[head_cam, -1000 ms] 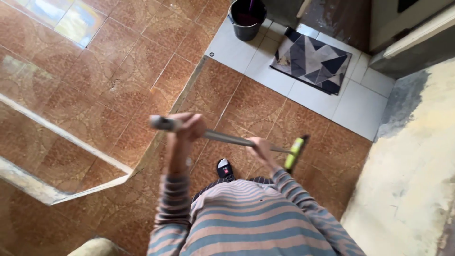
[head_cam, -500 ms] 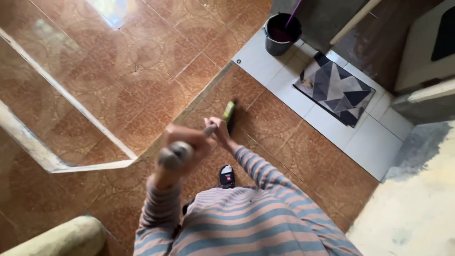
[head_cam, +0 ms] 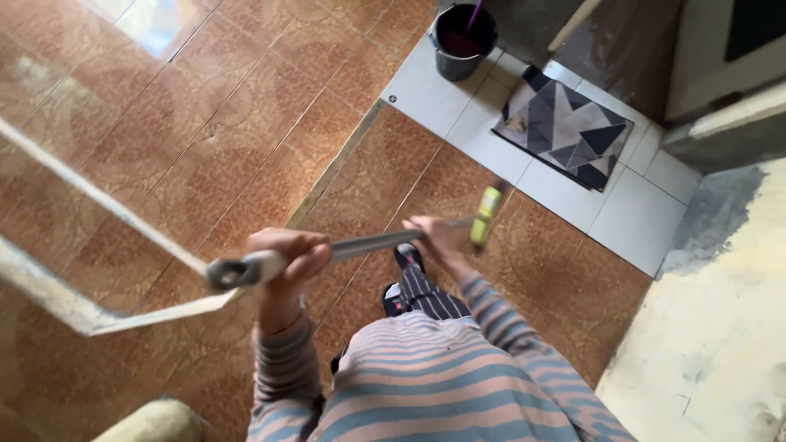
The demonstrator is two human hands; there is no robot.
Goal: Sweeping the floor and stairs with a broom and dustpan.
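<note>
You wear a long-sleeved knit top (head_cam: 426, 385) in horizontal stripes of grey-blue and dusty pink, its sleeves ending in ribbed cuffs. Your left hand (head_cam: 286, 254) and right hand (head_cam: 432, 237) are bare. Below: dark trousers (head_cam: 430, 295) with thin pale pinstripes, and dark footwear (head_cam: 396, 301) with pale and red accents.

The doormat (head_cam: 563, 127) lies on the floor (head_cam: 246, 139), with the bucket (head_cam: 463, 39) to its left. The broom head (head_cam: 486, 215) sits just before the doormat, and the wall (head_cam: 720, 303) stands to the doormat's right.
</note>
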